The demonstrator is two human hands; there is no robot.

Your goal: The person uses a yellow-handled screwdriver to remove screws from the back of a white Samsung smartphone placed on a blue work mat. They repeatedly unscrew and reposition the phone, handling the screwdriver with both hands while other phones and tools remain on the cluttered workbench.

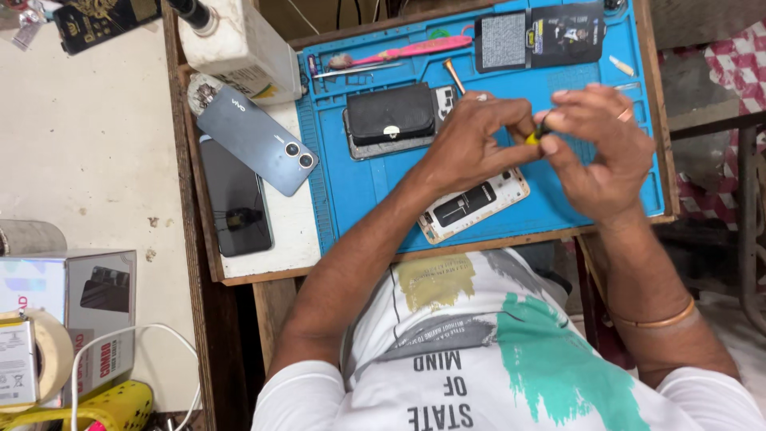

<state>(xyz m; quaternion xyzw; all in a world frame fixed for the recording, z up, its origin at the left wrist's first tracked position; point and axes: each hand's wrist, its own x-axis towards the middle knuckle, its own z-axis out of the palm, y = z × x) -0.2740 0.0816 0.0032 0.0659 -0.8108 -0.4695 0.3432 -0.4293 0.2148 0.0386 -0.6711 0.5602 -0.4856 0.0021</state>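
Observation:
Both hands meet over a blue work mat (359, 187). My left hand (471, 140) and my right hand (598, 148) pinch a small tool with a yellow and black handle (536, 134) between their fingertips. Under the hands lies an opened phone (471, 206) with its white frame and black inner parts showing. A black pouch (391, 114) rests on another device just left of my left hand.
A grey-blue phone (259, 140) lies face down over a black phone (235, 199) on the white board left of the mat. A pink toothbrush (399, 52), tweezers (355, 70) and small packets (538, 36) line the mat's far edge. A white bottle (239, 44) stands behind.

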